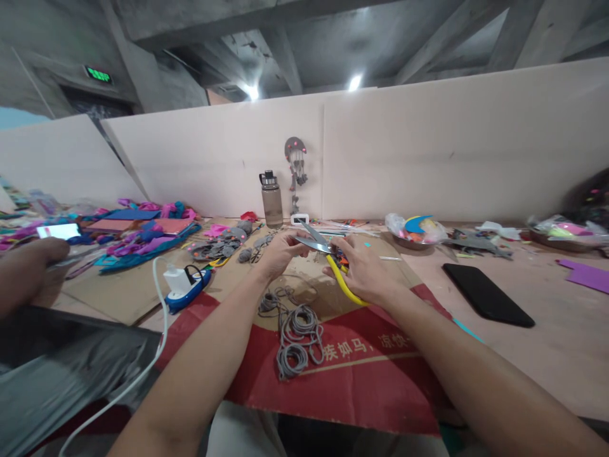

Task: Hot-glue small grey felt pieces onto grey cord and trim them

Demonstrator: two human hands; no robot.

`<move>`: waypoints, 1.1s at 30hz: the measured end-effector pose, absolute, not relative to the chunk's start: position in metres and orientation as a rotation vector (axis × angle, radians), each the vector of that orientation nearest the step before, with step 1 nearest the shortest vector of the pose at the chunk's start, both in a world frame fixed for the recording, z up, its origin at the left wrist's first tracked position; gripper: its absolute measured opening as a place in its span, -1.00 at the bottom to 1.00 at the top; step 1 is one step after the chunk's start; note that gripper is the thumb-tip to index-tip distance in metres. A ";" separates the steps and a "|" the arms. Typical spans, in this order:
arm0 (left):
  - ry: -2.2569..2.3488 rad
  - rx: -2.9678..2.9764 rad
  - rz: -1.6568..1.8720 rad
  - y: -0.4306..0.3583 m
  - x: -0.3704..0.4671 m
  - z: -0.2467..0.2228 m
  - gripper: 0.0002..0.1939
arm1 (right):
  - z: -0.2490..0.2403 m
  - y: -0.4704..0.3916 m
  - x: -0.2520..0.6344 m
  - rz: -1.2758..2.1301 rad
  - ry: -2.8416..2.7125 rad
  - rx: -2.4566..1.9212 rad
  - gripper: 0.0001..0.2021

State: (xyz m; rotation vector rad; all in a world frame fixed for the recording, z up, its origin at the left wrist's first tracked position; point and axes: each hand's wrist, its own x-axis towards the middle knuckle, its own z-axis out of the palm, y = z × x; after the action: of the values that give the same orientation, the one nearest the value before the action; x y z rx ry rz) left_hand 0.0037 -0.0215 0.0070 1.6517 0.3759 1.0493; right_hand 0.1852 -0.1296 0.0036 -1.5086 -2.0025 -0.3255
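Observation:
My right hand [354, 263] grips a pair of scissors [347, 282] with yellow handles, their blades parted and pointing left and away from me. Close by the blades, my left hand [284, 254] is closed in a pinch. Whatever lies between its fingertips is too small to make out. Below both hands, loose coils of grey cord [299, 330] rest on a red and brown cardboard sheet [366, 381]. A grey crescent-shaped hanging piece with pink dots [295, 152] is fixed to the white board behind.
At the back stands a water bottle [272, 203]. Grey felt pieces [223, 244] lie left of my hands, near a blue power strip [190, 292] with a white cable. A black phone [488, 295] lies right. Another person's hand [33, 266] shows at far left.

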 end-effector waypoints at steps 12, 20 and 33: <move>0.456 1.619 1.103 -0.021 0.007 0.004 -0.73 | 0.000 -0.127 0.185 -0.280 -2.000 -1.515 -0.54; 0.450 1.642 1.117 -0.025 0.008 0.005 -0.72 | -0.002 -0.127 0.185 -0.319 -2.001 -1.521 -0.50; 0.451 1.706 1.100 -0.021 0.006 0.002 -0.73 | -0.002 -0.127 0.186 -0.311 -2.016 -1.519 -0.49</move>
State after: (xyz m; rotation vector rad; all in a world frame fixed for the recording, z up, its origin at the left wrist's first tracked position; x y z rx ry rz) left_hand 0.0064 -0.0214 0.0025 1.7064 0.4509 1.1004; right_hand 0.1860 -0.1269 -0.0016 -1.5191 -2.0159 -0.3115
